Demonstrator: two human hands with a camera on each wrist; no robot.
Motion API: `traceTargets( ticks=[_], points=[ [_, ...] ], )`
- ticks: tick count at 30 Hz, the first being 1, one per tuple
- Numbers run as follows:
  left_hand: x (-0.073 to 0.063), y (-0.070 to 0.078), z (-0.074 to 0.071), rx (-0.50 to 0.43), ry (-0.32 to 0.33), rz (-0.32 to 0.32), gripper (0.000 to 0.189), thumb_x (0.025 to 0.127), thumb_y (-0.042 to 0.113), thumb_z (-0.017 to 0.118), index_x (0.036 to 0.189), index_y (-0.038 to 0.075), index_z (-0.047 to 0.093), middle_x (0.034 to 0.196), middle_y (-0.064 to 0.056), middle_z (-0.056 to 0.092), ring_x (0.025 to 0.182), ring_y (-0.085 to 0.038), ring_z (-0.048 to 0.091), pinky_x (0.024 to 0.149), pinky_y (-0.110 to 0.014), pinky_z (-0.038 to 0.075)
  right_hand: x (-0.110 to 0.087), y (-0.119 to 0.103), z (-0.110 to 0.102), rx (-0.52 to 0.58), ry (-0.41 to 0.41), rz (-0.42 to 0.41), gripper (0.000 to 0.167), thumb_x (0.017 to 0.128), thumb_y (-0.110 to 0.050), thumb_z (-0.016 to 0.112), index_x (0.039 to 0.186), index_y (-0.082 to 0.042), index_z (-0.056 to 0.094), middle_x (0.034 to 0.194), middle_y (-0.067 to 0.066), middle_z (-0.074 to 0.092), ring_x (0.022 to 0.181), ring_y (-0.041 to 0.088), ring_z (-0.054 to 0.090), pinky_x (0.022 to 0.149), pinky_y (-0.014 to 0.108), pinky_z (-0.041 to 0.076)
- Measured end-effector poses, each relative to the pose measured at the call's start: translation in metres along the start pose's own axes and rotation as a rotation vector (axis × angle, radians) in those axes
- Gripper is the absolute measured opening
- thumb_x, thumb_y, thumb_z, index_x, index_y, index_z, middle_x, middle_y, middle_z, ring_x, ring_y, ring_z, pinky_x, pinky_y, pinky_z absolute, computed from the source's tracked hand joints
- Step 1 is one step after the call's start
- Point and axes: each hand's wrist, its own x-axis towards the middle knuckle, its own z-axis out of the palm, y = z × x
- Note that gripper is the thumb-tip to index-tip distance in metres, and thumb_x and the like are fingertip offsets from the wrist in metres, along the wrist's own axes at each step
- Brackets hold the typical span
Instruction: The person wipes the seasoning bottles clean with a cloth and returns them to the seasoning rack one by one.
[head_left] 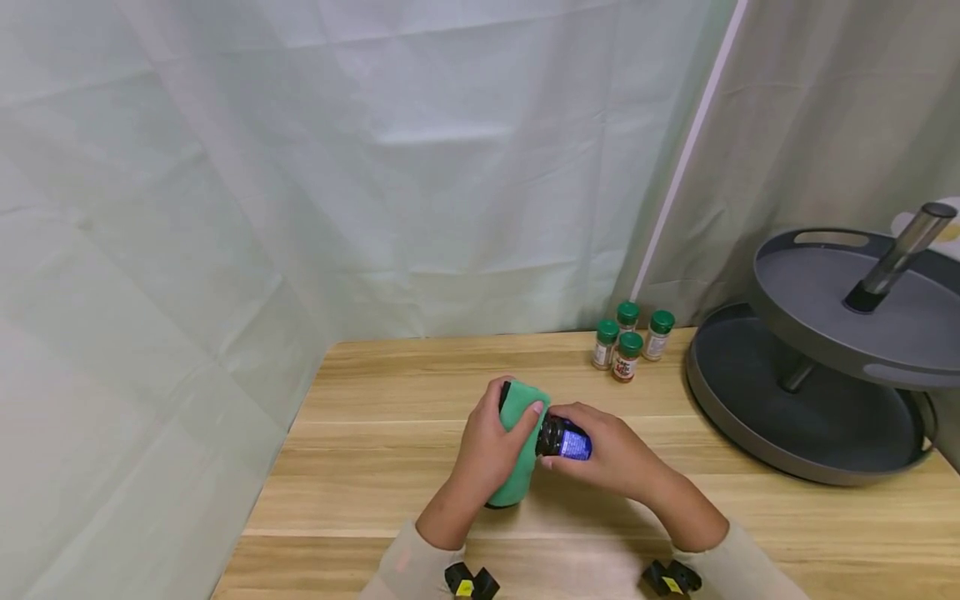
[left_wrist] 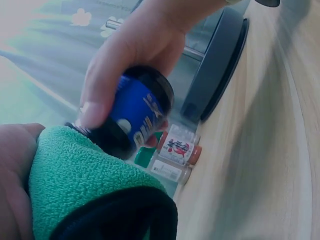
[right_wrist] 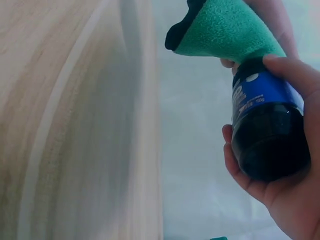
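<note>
Above the wooden table, my left hand point(head_left: 487, 442) grips a folded green cloth point(head_left: 517, 467) with a dark edge. My right hand point(head_left: 611, 450) holds a dark bottle with a blue label point(head_left: 574, 444), tilted on its side, its neck end toward the cloth. In the right wrist view the green cloth point(right_wrist: 230, 30) touches the top end of the bottle point(right_wrist: 270, 135), hiding it. The left wrist view shows the right thumb along the bottle point(left_wrist: 145, 107) and the terry weave of the cloth point(left_wrist: 90, 170).
Several green-capped spice jars point(head_left: 626, 354) stand at the table's back edge. To the right is a two-tier dark grey round tray stand point(head_left: 806, 462) with a metal post. Pale curtains point(head_left: 465, 167) hang behind the wooden table point(head_left: 360, 467).
</note>
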Motion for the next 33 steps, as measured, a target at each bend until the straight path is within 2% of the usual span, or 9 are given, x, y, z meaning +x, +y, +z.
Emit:
traceTargets(
  ticks=[8,14,17,19,23,25,28,33],
  points=[
    [0.002,-0.002,-0.003,0.009,0.046,0.021,0.061,0.098,0.062,0.052,0.139,0.018,0.046,0.105,-0.003,0.063,0.089,-0.016,0.06,0.079,-0.035,0.053,-0.003,-0.009,-0.005,0.079,0.021,-0.107,0.056,0.085,-0.041,0.082,0.134,-0.027,0.059,0.119,-0.009,0.066,0.096,0.004,0.065,0.078,0.026,0.058],
    [0.002,-0.003,-0.003,-0.122,0.048,-0.005,0.049,0.103,0.059,0.042,0.129,0.018,0.043,0.097,-0.005,0.059,0.083,-0.016,0.059,0.075,-0.034,0.054,-0.005,-0.012,-0.007,0.174,0.077,-0.138,0.053,0.088,-0.027,0.08,0.135,-0.025,0.057,0.114,-0.005,0.066,0.09,0.006,0.063,0.071,0.026,0.057],
    [0.001,-0.004,-0.001,-0.197,0.034,-0.019,0.048,0.104,0.059,0.039,0.128,0.018,0.042,0.098,-0.007,0.059,0.08,-0.017,0.061,0.073,-0.034,0.055,-0.005,-0.012,-0.005,0.23,0.106,-0.138,0.054,0.09,-0.019,0.078,0.138,-0.023,0.054,0.118,-0.001,0.065,0.093,0.008,0.063,0.073,0.027,0.057],
    [0.0,-0.003,0.001,-0.243,0.022,-0.031,0.048,0.105,0.06,0.036,0.129,0.018,0.042,0.103,-0.008,0.059,0.084,-0.017,0.062,0.076,-0.034,0.054,-0.005,-0.013,-0.003,0.27,0.119,-0.131,0.054,0.091,-0.015,0.075,0.139,-0.022,0.051,0.123,0.001,0.064,0.096,0.009,0.062,0.074,0.027,0.058],
    [-0.006,0.0,0.007,-0.308,0.035,-0.063,0.042,0.108,0.054,0.033,0.133,0.021,0.04,0.117,-0.005,0.058,0.105,-0.017,0.058,0.095,-0.038,0.047,-0.006,-0.013,0.003,0.32,0.141,-0.125,0.054,0.095,-0.008,0.069,0.142,-0.018,0.047,0.129,0.008,0.06,0.1,0.01,0.061,0.077,0.029,0.058],
    [-0.009,0.002,0.011,-0.338,0.055,-0.086,0.039,0.109,0.051,0.033,0.135,0.023,0.039,0.122,-0.003,0.057,0.114,-0.017,0.054,0.102,-0.04,0.042,-0.007,-0.012,0.006,0.299,0.163,-0.134,0.053,0.096,-0.006,0.066,0.143,-0.016,0.045,0.13,0.009,0.059,0.103,0.009,0.06,0.08,0.029,0.057],
    [-0.013,0.006,0.013,-0.356,0.073,-0.111,0.038,0.108,0.051,0.033,0.136,0.025,0.039,0.126,-0.002,0.056,0.119,-0.017,0.052,0.106,-0.041,0.04,-0.008,-0.011,0.01,0.263,0.206,-0.15,0.053,0.096,-0.002,0.062,0.144,-0.012,0.042,0.13,0.01,0.059,0.108,0.009,0.059,0.087,0.029,0.056],
    [-0.017,0.01,0.015,-0.367,0.095,-0.054,0.04,0.109,0.05,0.035,0.139,0.024,0.037,0.125,-0.001,0.056,0.118,-0.016,0.053,0.106,-0.04,0.041,-0.008,-0.009,0.015,0.269,0.244,-0.132,0.057,0.1,0.0,0.053,0.152,-0.012,0.033,0.135,0.01,0.057,0.118,0.009,0.057,0.097,0.027,0.052]
  ],
)
